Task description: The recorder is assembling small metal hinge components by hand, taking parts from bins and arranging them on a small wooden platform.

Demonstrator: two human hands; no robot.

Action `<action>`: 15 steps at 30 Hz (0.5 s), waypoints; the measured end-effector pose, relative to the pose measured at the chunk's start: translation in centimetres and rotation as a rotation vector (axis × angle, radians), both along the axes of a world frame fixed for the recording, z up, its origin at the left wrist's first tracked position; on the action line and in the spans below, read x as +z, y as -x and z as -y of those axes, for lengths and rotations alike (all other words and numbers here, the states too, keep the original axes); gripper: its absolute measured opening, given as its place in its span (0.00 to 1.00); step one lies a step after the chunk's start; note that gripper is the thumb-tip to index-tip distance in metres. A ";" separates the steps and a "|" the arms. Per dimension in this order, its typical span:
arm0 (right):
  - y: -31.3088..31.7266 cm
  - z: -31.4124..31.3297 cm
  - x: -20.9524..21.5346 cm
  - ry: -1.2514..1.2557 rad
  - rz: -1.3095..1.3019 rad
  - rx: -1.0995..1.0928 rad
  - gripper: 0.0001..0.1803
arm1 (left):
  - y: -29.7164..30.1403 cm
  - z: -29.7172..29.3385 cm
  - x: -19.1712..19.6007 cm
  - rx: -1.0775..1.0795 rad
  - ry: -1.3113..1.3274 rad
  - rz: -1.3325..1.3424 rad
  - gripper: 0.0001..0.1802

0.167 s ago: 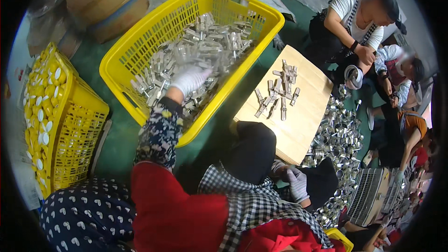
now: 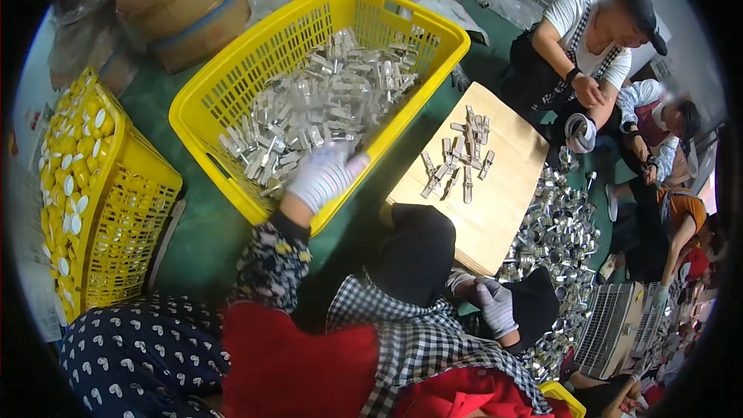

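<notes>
My left hand (image 2: 323,176), in a white striped glove, is at the near edge of a yellow basket (image 2: 433,17), over a heap of silver metal clips (image 2: 329,85). Its thumb stands apart and its fingers are stretched out; no clip shows in it. Some clips under it are blurred. Low in my lap, my right hand (image 2: 498,308), also gloved, has its fingers curled closed; what they hold, if anything, is hidden. A shadowed pale glove shape (image 2: 460,282) touches it. Several clips (image 2: 467,155) lie loosely on a tan board (image 2: 507,128) before my knees.
At left stands a yellow basket (image 2: 128,248) full of yellow pieces with white discs. Shiny metal parts (image 2: 561,240) are heaped right of the board. A seated person (image 2: 592,46) is at upper right, with others beyond. Wrapped cartons (image 2: 182,19) stand at the back left.
My left hand has drawn back from the middle of the heap toward the basket's near edge, and its thumb shows apart. My right hand has hardly moved.
</notes>
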State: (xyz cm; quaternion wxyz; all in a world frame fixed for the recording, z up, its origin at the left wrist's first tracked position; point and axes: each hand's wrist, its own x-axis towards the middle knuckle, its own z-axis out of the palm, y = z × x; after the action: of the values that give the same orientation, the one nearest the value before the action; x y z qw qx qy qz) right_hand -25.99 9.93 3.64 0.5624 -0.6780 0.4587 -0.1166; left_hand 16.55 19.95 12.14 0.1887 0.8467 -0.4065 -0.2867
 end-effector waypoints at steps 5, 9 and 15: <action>3.3 1.2 3.0 0.201 -0.065 -0.104 0.16 | 7.1 2.9 -0.8 -0.183 0.023 0.520 0.30; 3.3 1.6 4.9 0.470 -0.260 -0.053 0.17 | 6.6 1.9 -10.6 -0.161 0.358 0.840 0.26; 9.8 1.9 8.7 0.577 -0.408 -0.284 0.18 | 7.7 3.9 -5.0 -0.171 -0.039 0.732 0.25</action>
State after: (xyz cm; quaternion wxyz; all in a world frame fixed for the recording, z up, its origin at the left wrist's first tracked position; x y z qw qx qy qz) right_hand -35.81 8.04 12.32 0.2236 -0.7476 0.5988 -0.1804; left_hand 8.84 16.07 7.09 -0.0097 0.8597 -0.5105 0.0123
